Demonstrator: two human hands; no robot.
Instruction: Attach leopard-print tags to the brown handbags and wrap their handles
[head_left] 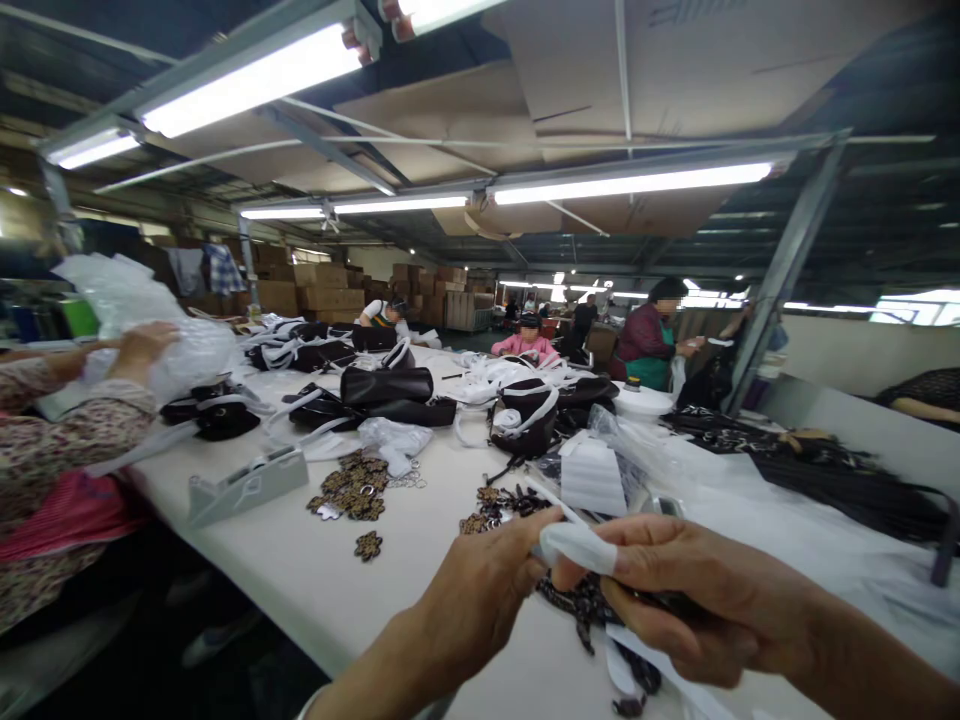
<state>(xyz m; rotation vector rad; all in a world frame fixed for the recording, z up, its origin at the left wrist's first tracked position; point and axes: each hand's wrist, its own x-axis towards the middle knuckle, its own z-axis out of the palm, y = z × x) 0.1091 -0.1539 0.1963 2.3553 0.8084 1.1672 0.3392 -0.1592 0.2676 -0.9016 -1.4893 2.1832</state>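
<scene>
A strip of thin white wrapping (581,545) stretches between my two hands over the pale table. My left hand (480,590) pinches its left end with thumb and forefinger. On the right, my right hand (694,590) has its fingers closed on the wrapping's other side; a dark object shows partly under those fingers, too hidden to name. Just beyond my hands lie dark beaded pieces (517,500) and a white card (592,478). Brown flower-shaped pieces (352,485) are heaped to the left.
A grey tape dispenser (251,485) stands near the table's left edge (247,590). Black bags (386,385) with white-wrapped straps cover the far part. Clear plastic and black straps (825,470) lie right. At left, a person's hands (146,345) hold plastic; other people are farther back.
</scene>
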